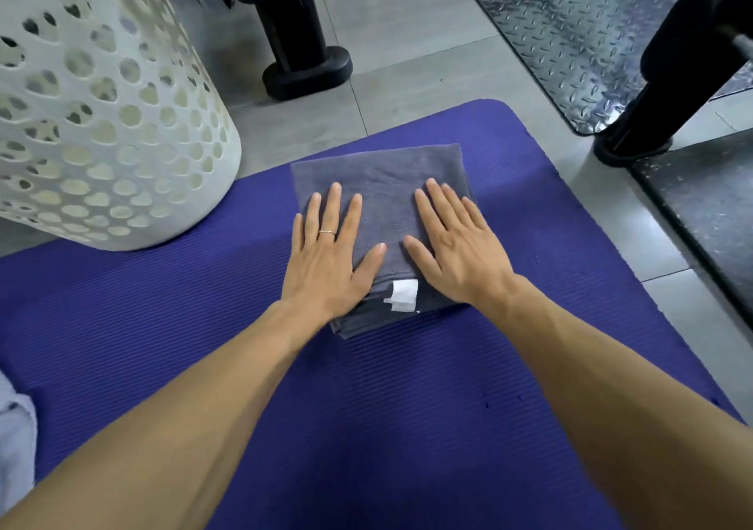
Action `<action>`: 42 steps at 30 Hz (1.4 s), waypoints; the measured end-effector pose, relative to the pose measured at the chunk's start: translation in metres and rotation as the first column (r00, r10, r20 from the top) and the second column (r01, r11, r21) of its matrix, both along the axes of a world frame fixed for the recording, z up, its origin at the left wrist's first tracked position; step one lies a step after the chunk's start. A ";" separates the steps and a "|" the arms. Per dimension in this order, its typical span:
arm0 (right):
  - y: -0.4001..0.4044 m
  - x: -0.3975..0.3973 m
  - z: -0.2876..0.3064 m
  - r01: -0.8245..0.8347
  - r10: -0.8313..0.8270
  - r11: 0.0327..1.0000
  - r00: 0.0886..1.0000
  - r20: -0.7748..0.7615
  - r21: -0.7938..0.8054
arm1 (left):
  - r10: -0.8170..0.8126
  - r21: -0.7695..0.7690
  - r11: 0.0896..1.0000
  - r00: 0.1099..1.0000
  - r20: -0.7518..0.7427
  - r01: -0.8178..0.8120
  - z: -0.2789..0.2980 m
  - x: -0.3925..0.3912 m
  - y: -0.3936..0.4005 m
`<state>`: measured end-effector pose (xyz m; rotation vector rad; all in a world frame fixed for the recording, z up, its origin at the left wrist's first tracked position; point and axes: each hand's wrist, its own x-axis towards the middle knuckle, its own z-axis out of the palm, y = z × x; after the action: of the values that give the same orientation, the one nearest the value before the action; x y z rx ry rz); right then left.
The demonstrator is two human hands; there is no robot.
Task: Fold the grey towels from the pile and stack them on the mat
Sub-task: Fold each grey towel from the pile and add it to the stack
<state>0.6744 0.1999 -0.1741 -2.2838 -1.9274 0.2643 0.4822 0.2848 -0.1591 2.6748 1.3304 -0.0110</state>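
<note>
A folded grey towel (379, 179) lies on the purple mat (163, 325), near the mat's far edge. Several layers show at its near edge, where a white label (403, 295) sticks out. My left hand (330, 256) lies flat on the towel's left half, fingers straight and spread, a ring on one finger. My right hand (452, 244) lies flat on the right half, fingers straight. Both palms press down on the cloth. No pile of unfolded towels is in view.
A white perforated laundry basket (102, 101) stands at the mat's far left corner. A black machine foot (307, 69) stands on the grey tiles beyond. Black checker-plate flooring (570, 32) and another black post (644, 122) lie at the right. Pale cloth (14, 427) shows at the left edge.
</note>
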 end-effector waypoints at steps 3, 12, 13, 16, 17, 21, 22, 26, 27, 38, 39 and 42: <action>0.002 0.008 0.002 -0.054 0.056 0.998 0.997 0.048 -0.027 | 0.092 -0.064 0.994 0.992 0.082 -0.087 -0.007 -0.001 -0.002; 0.016 -0.033 0.036 0.023 -0.020 0.994 0.999 -0.034 0.103 | 0.133 -0.199 0.975 0.981 0.141 -0.104 0.021 -0.016 0.002; 0.015 -0.043 0.042 0.016 0.000 0.981 0.997 -0.078 0.194 | 0.126 -0.199 0.976 0.974 0.187 -0.087 0.028 -0.024 -0.001; -0.002 -0.082 0.067 -0.018 0.068 0.969 0.978 -0.197 0.248 | 0.118 -0.197 0.979 0.931 0.345 -0.051 0.055 -0.065 -0.019; -0.008 -0.099 0.079 -0.054 0.098 0.979 0.972 -0.215 0.199 | 0.128 -0.186 0.981 0.913 0.387 -0.058 0.065 -0.083 -0.027; -0.028 -0.172 0.129 -0.296 0.264 0.953 0.921 -0.287 -0.071 | 0.211 -0.206 0.969 0.880 0.426 -0.133 0.110 -0.172 -0.071; -0.034 -0.192 0.142 -0.366 0.316 0.921 0.902 -0.296 -0.132 | 0.228 -0.209 0.966 0.883 0.411 -0.152 0.121 -0.196 -0.082; -0.070 -0.273 0.186 -0.545 0.478 0.784 0.835 -0.271 -0.296 | 0.336 -0.238 0.935 0.876 0.346 -0.264 0.152 -0.295 -0.134; -0.080 -0.292 0.196 -0.578 0.524 0.750 0.816 -0.245 -0.321 | 0.366 -0.244 0.923 0.870 0.331 -0.296 0.156 -0.320 -0.147; -0.133 -0.478 0.187 -0.616 0.488 0.733 0.771 -0.408 -0.288 | 0.694 -0.405 0.699 0.696 0.183 -0.590 0.131 -0.538 -0.242; -0.132 -0.490 0.180 -0.606 0.470 0.737 0.777 -0.418 -0.298 | 0.712 -0.418 0.678 0.682 0.169 -0.605 0.124 -0.553 -0.243; -0.124 -0.521 0.163 -0.579 0.416 0.761 0.782 -0.465 -0.293 | 0.776 -0.447 0.615 0.598 0.198 -0.650 0.100 -0.591 -0.237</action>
<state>0.1535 0.0760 -0.0110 -1.6436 -2.3959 1.1998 -0.1091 0.0475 -0.0595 1.5688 1.9547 0.3273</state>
